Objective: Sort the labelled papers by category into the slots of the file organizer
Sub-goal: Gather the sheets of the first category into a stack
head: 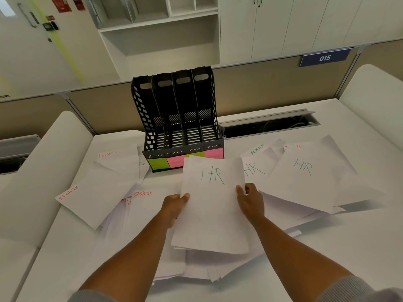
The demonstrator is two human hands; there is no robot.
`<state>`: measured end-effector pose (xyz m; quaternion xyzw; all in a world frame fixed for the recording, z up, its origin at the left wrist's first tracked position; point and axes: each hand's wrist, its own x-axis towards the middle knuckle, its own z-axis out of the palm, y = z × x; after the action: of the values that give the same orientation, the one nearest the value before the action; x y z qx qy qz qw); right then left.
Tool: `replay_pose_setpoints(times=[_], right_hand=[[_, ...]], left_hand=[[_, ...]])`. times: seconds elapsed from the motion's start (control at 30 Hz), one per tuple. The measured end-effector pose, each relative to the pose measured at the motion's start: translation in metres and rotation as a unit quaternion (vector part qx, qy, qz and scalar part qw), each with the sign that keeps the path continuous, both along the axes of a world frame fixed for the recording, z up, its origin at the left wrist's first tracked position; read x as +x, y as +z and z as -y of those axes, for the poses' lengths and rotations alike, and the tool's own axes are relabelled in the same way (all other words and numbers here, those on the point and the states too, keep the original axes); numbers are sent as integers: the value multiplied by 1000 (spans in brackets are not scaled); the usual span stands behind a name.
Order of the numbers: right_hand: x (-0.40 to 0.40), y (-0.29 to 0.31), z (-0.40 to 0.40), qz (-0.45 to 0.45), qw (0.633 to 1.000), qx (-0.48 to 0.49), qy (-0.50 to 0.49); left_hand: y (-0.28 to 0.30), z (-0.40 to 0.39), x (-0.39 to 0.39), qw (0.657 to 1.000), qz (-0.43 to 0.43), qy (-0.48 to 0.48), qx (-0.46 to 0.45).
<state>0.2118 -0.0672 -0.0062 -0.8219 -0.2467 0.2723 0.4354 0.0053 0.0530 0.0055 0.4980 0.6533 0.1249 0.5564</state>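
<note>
A black file organizer [174, 118] with several empty slots stands at the desk's far middle, with green and pink sticky labels [174, 161] on its front. I hold a small stack of white sheets marked HR [212, 205] in front of it, lifted over the loose pile. My left hand [175, 203] grips its left edge and my right hand [250, 201] grips its right edge. Other sheets lie scattered on the desk: two more HR sheets [305, 177] at the right, SPORTS sheets [96, 199] at the left, a FINANCE sheet [118, 158], an ADMIN sheet [258, 149].
The white desk [349, 247] is bordered by a beige partition [272, 88] behind the organizer. An open cable trough [270, 125] runs to the right of the organizer. White rounded panels flank the desk at left and right.
</note>
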Motion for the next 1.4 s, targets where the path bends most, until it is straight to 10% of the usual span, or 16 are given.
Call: replay_pose_setpoints(times=[0.17,0.33,0.8,1.03,1.4], right_hand=[[13,-9,14,277,946,-160,45],[19,-15,18,353,884,-290,98],[2,6,-11,376,909,-122,134],[-40,14,-42,288,935,-85,190],[-69,7,-54,124,952,-5,279]], left_hand=[[-10,0,1,999,15,37,-5],[-15,-1,-1,996,17,87,-8],[-13,7,11,998,-8,42,50],[-3,15,29,987,-43,-20,151],[-6,14,32,998,21,36,55]])
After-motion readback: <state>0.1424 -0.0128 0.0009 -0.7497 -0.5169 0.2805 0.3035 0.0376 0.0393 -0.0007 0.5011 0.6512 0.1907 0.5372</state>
